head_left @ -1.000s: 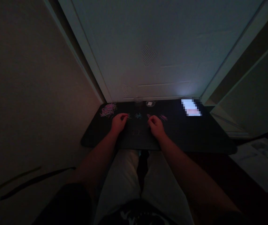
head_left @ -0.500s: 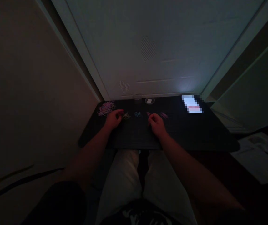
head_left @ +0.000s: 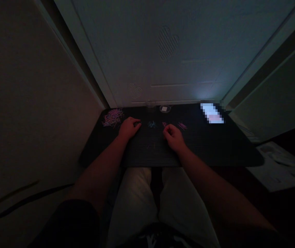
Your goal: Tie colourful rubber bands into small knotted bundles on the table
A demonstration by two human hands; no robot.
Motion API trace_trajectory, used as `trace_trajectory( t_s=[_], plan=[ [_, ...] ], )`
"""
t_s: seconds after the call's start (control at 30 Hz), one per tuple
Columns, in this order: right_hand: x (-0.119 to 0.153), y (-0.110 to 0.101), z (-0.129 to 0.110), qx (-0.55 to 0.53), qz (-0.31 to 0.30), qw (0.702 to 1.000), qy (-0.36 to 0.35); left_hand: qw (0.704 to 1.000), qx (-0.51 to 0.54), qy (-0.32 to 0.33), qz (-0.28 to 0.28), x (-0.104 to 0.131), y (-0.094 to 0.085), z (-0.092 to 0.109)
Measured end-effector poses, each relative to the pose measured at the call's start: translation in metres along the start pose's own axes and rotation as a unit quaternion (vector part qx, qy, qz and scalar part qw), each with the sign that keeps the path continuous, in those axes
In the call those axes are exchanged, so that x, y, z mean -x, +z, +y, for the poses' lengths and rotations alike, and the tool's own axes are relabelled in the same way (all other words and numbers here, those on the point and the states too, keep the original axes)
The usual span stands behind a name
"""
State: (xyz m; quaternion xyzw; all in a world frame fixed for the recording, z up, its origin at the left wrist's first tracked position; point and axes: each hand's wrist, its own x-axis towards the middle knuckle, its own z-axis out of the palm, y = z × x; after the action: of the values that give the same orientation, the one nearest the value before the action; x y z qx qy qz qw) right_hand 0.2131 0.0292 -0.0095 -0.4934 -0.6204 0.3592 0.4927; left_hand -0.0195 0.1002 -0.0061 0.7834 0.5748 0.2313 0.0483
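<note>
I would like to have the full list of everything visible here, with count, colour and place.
Table: one, black, centre
Large pile of thin pieces: one, mostly pink and purple, table's left end
Small blue pile: one, blue, mid-table
Small pink pile: one, pink, right of the blue
Small purple pile: one, purplish, farther right
Loose pieces: a few, colour unclear, near edge
Container: one, clear, back edge
Round dish: one, clear with white square, beside container
Screen: one, glowing white, back right
Door: one, pale, behind table
Trousers: one pair, pale, below table
Left hand, right hand: two, bare, over table
</note>
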Motion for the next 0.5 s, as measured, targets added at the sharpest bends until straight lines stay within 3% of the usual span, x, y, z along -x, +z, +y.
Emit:
trace_trajectory(
  t_s=[0.33, 0.5],
  plan=[
    [0.0047, 0.0017, -0.0017, 0.068, -0.009, 0.998, -0.008, 0.999, 0.04, 0.015, 0.018, 0.0067, -0.0005, 0.0022],
    [0.0073, 0.0025, -0.0056, 0.103, -0.017, 0.994, -0.019, 1.0, 0.006, 0.028, 0.005, 0.0053, 0.0006, 0.0045]
  ],
)
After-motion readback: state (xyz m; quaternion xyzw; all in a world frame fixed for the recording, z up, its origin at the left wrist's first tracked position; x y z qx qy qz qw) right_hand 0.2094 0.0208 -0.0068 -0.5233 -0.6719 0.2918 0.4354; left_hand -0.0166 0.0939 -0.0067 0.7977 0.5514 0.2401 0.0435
